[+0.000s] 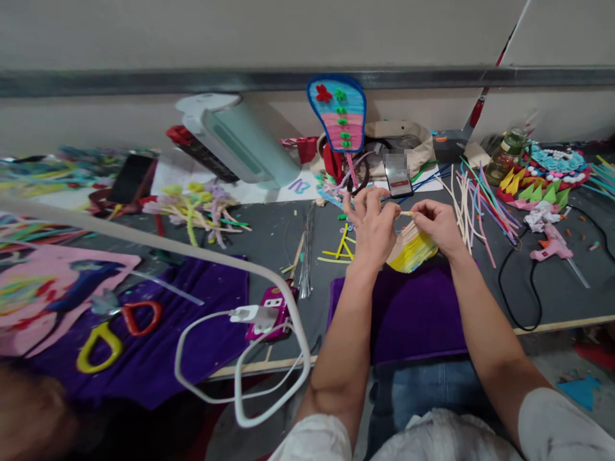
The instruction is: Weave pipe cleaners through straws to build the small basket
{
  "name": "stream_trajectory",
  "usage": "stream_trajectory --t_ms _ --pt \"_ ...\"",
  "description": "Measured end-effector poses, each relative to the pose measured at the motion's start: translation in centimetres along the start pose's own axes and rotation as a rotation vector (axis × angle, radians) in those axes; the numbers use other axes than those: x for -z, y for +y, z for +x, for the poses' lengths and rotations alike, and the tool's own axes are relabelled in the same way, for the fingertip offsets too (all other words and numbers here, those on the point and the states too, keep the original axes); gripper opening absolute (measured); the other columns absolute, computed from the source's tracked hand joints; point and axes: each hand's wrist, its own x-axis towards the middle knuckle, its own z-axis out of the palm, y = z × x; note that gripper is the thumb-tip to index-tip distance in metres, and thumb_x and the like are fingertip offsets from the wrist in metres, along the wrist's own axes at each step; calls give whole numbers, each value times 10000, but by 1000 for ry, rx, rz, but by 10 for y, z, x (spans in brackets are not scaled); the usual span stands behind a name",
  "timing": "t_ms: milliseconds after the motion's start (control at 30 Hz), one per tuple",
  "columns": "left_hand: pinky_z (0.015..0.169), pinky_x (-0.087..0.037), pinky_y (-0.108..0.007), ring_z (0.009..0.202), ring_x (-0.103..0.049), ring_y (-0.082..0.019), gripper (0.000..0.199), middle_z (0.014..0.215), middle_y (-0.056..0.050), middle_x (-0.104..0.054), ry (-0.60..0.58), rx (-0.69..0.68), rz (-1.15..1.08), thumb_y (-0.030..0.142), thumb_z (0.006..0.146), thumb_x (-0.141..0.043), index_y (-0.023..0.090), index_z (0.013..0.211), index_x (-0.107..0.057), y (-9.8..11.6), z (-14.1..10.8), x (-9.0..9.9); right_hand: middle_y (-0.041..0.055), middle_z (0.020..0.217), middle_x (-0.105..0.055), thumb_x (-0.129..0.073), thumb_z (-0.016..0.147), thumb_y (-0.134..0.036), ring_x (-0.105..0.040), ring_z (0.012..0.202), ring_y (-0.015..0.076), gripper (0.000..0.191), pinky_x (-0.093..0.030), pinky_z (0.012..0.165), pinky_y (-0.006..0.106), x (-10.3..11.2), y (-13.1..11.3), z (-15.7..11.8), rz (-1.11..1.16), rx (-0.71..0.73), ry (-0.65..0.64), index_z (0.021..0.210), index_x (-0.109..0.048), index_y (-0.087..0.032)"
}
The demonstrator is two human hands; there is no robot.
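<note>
Head view, yellow and cream striped piece [414,250], curved lower edge, flat.

Pale short sleeves [557,416] — whitish, creased top [446,435] — faded blue jeans [427,394].

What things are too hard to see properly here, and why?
All in the head view:
- Ends of the small strip: covered by fingertips of the left hand and right hand.
- Part of the phone beyond the hands: a blurry patch covers it.
- Person at lower left: blurred, cut off by the edge.
- What's inside the green-lidded jar: too small.
</note>
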Motion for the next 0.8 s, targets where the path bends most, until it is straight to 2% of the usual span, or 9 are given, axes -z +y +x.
stream_trajectory --t_ms 200,333,500,667,800 --pt "1166 -35 -604 1331 -371 -286 103 1259 -67 -566 -16 -15 -47 165 828 -565 249 845 -623 -1 3 5 -36 615 -539 -650 682 -339 -432 563 90 169 -345 551 231 2 -4 0 87 -97 -6 712 -621 -175" --pt "1173 -23 -579 1333 -363 -278 109 1256 -60 -581 16 -13 -49 181 844 -549 248 824 -632 -2 3 5 -45 597 -522 -670 662 -348 -415 546 82 187 -329 531 226 3 -9 -1 145 -150 -44 698 -610 -175" --pt "1176 -23 -565 1312 -380 -275 88 1213 -42 -602 67 -19 -57 231 851 -581 258 798 -646 -3 4 6 -48 595 -506 -671 666 -344 -401 536 76 187 -319 525 227 3 -12 -2 167 -164 -58 689 -599 -173" --pt "1169 -49 -580 1302 -400 -277 68 1174 -26 -618 60 -55 -52 232 824 -626 277 785 -658 -7 6 7 -46 591 -506 -662 675 -350 -394 535 77 186 -312 515 227 3 -12 -2 161 -173 -60 692 -594 -178" --pt "1166 -15 -598 1327 -386 -274 121 1127 -24 -644 66 -61 -35 245 835 -606 256 717 -627 -9 5 5 -44 596 -513 -653 678 -343 -405 537 80 173 -320 517 228 3 -11 -2 156 -162 -56 687 -591 -182"
